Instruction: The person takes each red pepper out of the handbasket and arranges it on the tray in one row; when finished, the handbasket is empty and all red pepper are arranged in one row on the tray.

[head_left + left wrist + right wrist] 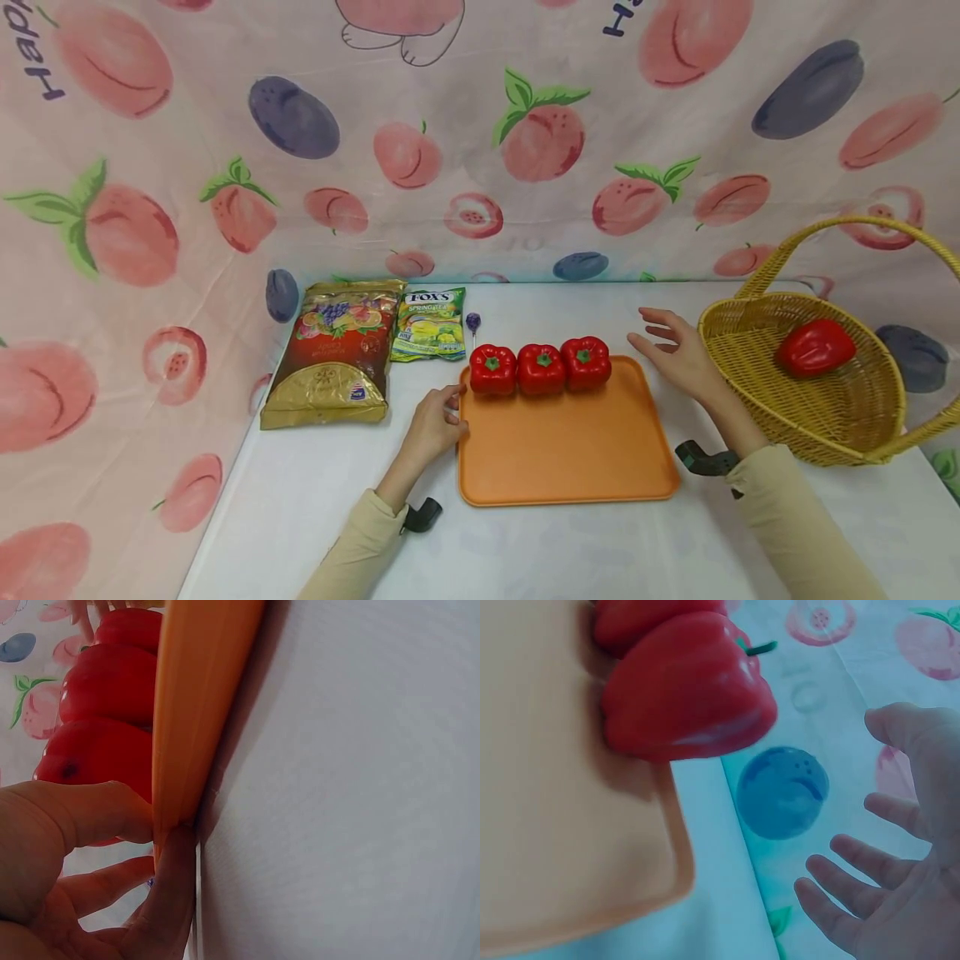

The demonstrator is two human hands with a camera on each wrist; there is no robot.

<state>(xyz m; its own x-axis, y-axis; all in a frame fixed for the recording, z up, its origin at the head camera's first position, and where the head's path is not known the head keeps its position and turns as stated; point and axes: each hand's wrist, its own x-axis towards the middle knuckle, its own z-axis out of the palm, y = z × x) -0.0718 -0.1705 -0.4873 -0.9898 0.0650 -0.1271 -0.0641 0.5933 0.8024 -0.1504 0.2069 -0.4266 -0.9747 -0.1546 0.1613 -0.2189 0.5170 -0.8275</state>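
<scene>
An orange tray (562, 454) lies on the white table with three red bell peppers (541, 371) in a row along its far edge. At the tray's left side, my left hand (431, 427) pinches the rim. In the left wrist view the thumb (112, 814) is on the upper side of the rim and a finger (169, 892) is against its underside. My right hand (678, 354) hovers beyond the tray's far right corner with fingers spread and nothing in it. The right wrist view shows it apart from the nearest bell pepper (694, 690).
To the right stands a yellow wicker basket (780, 417) with a tall handle, holding another red bell pepper (816, 347). A brown and gold candy bag (337, 350), a green FOX'S candy bag (430, 325) and a purple lollipop (473, 321) lie at the back left. Fruit-print cloth (465, 108) hangs behind.
</scene>
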